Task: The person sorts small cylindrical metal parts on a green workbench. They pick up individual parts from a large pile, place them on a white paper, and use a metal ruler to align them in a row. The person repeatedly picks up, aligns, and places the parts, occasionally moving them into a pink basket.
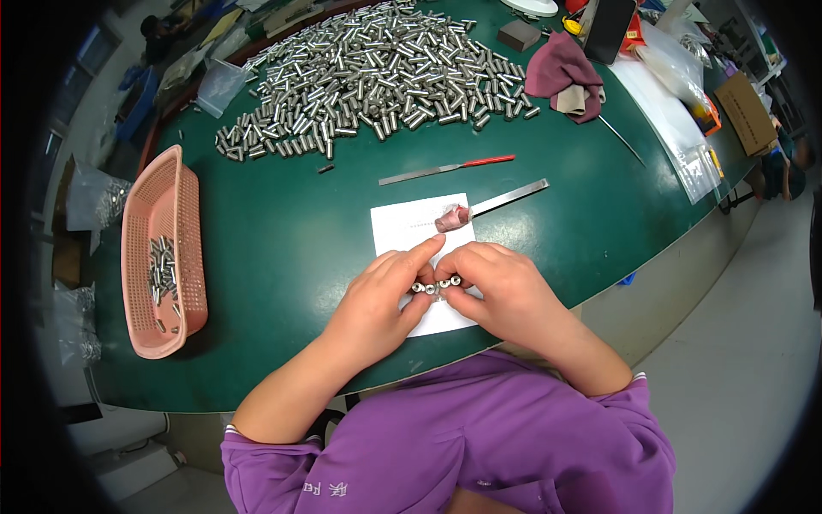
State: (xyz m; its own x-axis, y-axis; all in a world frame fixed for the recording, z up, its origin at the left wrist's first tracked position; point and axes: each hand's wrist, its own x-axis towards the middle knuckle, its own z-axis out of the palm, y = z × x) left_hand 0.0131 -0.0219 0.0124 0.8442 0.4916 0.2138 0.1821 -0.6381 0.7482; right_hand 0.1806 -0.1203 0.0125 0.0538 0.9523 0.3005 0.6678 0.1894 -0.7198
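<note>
Low over a white sheet of paper point(387, 224), my two hands nearly meet. My left hand point(377, 295) is closed, its thumb and fingers pinching small metal cylinders point(419, 288) whose round ends face me. Close beside it, my right hand point(503, 287) pinches more of these metal cylinders point(455, 280) between thumb and fingers. Just beyond my fingertips lies a flat metal strip point(512, 196); its near end is wrapped in pinkish material point(452, 218) and rests on the paper.
A large heap of metal cylinders point(377, 73) covers the far table. A red-handled file point(454, 169) lies before it. On the left stands a pink basket point(190, 257) with several cylinders. A maroon cloth point(556, 68), a thin rod point(622, 141) and plastic bags point(676, 64) are far right.
</note>
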